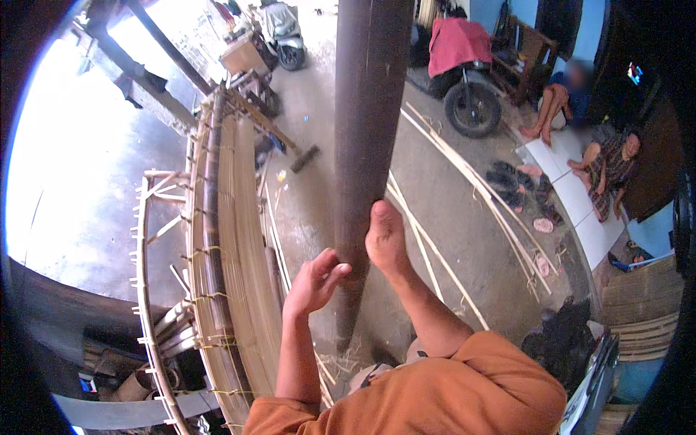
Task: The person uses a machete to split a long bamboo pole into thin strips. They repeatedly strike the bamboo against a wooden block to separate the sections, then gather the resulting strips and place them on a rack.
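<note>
A thick, dark brown pole (pixel 366 116), which looks like bamboo, stands in front of me and runs from the top edge down to near my feet. My right hand (pixel 388 239) grips its right side, thumb pointing up and the other fingers hidden behind it. Lower down, my left hand (pixel 313 283) is curled against the pole's left side, with the thumb on the near face; some of its fingertips are out of sight. The pole's lower end is smeared by motion.
At left runs a long bamboo rack (pixel 212 239) bound with yellow ties, beside thin slats (pixel 243 188). Long pale strips (pixel 478 185) lie on the floor at right. A motorbike (pixel 471 109) with red cloth stands beyond. Two people sit near white tiles (pixel 576 206).
</note>
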Tool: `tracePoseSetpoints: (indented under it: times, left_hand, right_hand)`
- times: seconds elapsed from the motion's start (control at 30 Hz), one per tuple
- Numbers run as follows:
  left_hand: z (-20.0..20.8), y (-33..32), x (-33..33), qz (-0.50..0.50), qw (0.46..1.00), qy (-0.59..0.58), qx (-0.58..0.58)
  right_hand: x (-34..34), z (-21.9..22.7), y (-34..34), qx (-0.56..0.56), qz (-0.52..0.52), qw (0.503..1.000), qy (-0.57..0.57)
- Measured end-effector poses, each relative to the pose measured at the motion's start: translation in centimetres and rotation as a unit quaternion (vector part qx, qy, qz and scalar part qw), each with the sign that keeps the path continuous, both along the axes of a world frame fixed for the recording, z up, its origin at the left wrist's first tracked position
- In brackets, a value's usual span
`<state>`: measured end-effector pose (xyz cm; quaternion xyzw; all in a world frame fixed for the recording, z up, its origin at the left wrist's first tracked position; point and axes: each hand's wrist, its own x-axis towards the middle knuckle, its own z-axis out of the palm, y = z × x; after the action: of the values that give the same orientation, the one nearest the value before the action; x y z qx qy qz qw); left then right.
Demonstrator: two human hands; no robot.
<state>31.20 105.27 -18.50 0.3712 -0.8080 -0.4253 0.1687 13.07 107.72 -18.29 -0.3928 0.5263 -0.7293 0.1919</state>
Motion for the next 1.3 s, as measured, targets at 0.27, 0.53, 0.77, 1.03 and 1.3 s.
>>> tracePoseSetpoints:
  times: [0.27,0.53,0.77,1.03,1.3]
  left_hand:
    - [12.7,-8.8,-6.2,-0.046,0.946,0.314,-0.065]
    - [34.4,-23.7,-5.9,-0.019,0.844,0.534,-0.049]
    - [33.8,-45.1,-12.0,-0.090,0.811,0.548,0.183]
    - [8.3,-46.0,-13.4,-0.001,0.838,0.400,0.371]
    - [-3.8,-52.0,-13.4,-0.096,0.831,0.367,0.406]
  right_hand:
    - [-8.7,7.5,4.0,0.061,-0.131,0.982,0.124]
    - [-6.2,7.9,4.1,0.210,-0.100,0.958,0.167]
    - [-2.3,1.7,1.3,0.372,-0.038,0.919,0.122]
    - [2.2,-16.3,1.1,0.578,-0.079,0.808,-0.081]
    - [3.0,-12.4,-15.2,0.351,-0.292,0.875,0.161]
